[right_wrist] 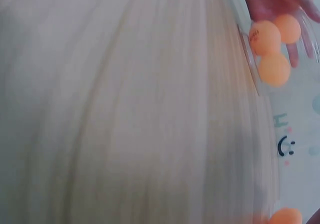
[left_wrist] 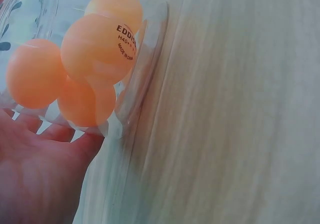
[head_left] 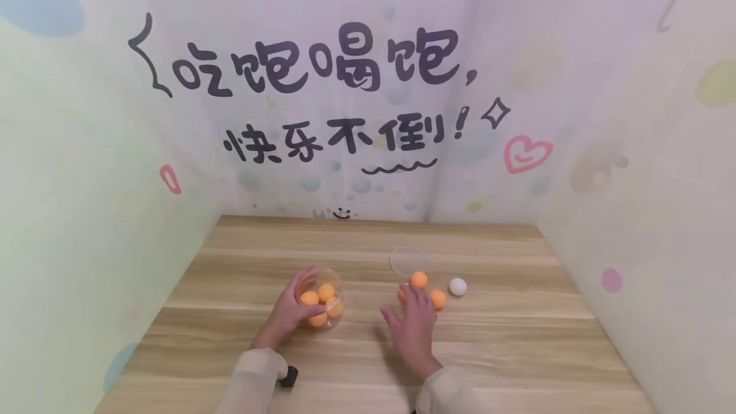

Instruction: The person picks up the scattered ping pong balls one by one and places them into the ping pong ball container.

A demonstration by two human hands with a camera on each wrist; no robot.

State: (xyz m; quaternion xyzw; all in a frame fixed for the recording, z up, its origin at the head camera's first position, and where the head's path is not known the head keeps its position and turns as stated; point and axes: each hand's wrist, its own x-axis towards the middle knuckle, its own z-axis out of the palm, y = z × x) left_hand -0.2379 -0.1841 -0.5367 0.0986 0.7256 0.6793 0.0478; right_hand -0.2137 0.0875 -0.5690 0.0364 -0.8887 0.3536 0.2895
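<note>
Pale sleeves (head_left: 253,383) reach over the worktop's (head_left: 351,363) near side. Nearer its left edge, the left hand (head_left: 290,307) grips a clear container (head_left: 336,278) of orange balls (head_left: 326,292). Rightward, the right hand (head_left: 415,329), thumb spread, extends relaxed fingers over loose balls (head_left: 418,280); a clear disc (head_left: 407,260) lies toward the far edge.

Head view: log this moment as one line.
left hand: holds clear container with orange balls | right hand: at loose orange balls, contact unclear | white ball: on table, apart
</note>
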